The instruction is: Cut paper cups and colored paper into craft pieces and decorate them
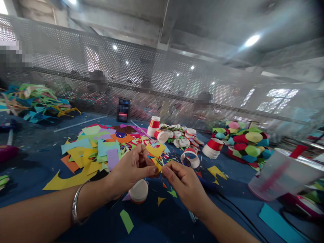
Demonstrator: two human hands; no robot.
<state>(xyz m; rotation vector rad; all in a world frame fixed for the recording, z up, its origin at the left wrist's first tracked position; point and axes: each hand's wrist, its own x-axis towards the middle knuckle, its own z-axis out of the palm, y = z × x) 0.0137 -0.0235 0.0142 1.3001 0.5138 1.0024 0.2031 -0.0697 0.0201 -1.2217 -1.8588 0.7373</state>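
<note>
My left hand, a silver bangle on its wrist, pinches a small piece of yellow paper between thumb and forefinger. From the right, my right hand brings thumb and forefinger together at the paper's other edge. A thin white sliver shows at those fingertips; its kind I cannot tell. Under my left hand is a white paper cup piece, partly covered by the hand. Yellow scraps and a green paper scrap lie on the blue table below.
Cut coloured paper heaps at left centre. Red and white paper cups, a cup ring and a pile of white discs are farther back. At right stand a clear drinking cup and colourful paper balls. A black cable crosses the table.
</note>
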